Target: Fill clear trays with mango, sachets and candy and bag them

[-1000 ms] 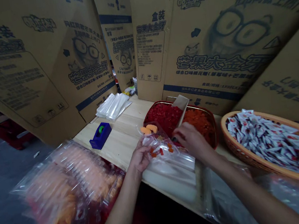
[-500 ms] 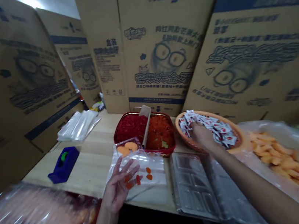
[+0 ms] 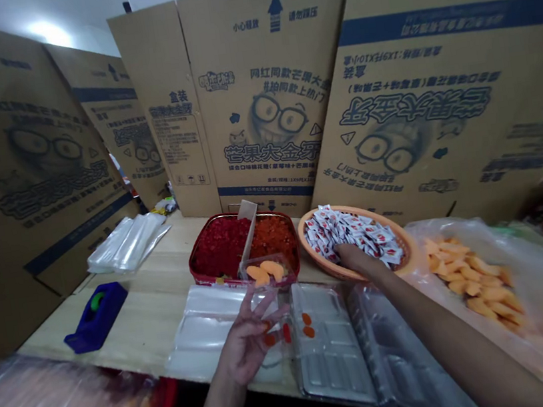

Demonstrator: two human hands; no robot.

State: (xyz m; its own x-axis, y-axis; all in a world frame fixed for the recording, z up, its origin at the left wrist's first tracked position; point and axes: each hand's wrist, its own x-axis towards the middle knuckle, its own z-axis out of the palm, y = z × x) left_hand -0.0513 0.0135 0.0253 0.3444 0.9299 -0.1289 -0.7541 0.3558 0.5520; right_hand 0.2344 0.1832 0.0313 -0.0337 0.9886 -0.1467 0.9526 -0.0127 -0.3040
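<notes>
My left hand (image 3: 250, 341) holds a clear plastic compartment tray (image 3: 286, 281) from below, fingers spread under it. In the tray's far compartment lie orange mango-shaped pieces (image 3: 272, 271); nearer me are small red and orange gummy pieces (image 3: 307, 325). My right hand (image 3: 355, 259) reaches into an orange basket (image 3: 317, 261) heaped with small white-and-red sachets (image 3: 356, 228). Its fingertips are hidden among the sachets, so I cannot see whether they grip one.
Behind the tray stands a red container (image 3: 195, 275) of red and orange bits, split by a cardboard divider (image 3: 249, 230). Stacked empty trays (image 3: 335, 349), a bag of orange pieces (image 3: 474, 276), clear bags (image 3: 128, 240) and a blue tape dispenser (image 3: 98, 319) lie around. Cardboard boxes (image 3: 258, 111) wall the back.
The view has shifted to the right. My left hand has carried the tray rightward, from over the clear bags to partly over the stacked trays. My right hand stays in the basket.
</notes>
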